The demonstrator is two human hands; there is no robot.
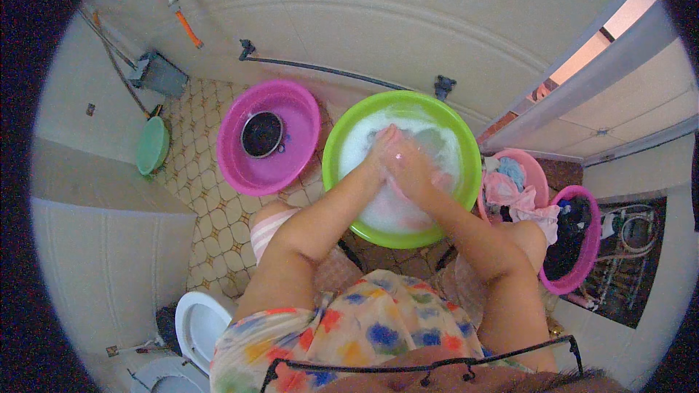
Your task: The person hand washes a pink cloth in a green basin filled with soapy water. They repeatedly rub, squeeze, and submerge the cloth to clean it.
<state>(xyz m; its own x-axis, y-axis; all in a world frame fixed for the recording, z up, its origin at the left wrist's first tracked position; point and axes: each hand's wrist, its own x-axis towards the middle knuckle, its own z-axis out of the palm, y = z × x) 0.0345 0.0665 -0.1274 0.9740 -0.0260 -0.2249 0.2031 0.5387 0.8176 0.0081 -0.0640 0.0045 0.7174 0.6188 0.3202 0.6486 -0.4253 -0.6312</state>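
A bright green basin (475,167) full of foamy water (357,156) stands in front of me. Over its middle, my left hand (381,147) and my right hand (408,166) are pressed together, both closed, with suds on them. A wet pink cloth (397,188) is bunched between and below them, and its lower part runs into the foam. My fingers partly hide each other, so the exact grip is hard to see. Greyish fabric (429,142) shows through the water behind my hands.
To the left, a pink basin (227,153) holds a dark round pan-like item (262,135). At right are a pink tub (535,171) of clothes and a magenta basin (593,240) with dark clothes. A pipe (328,69) runs along the wall; a toilet (191,327) stands lower left.
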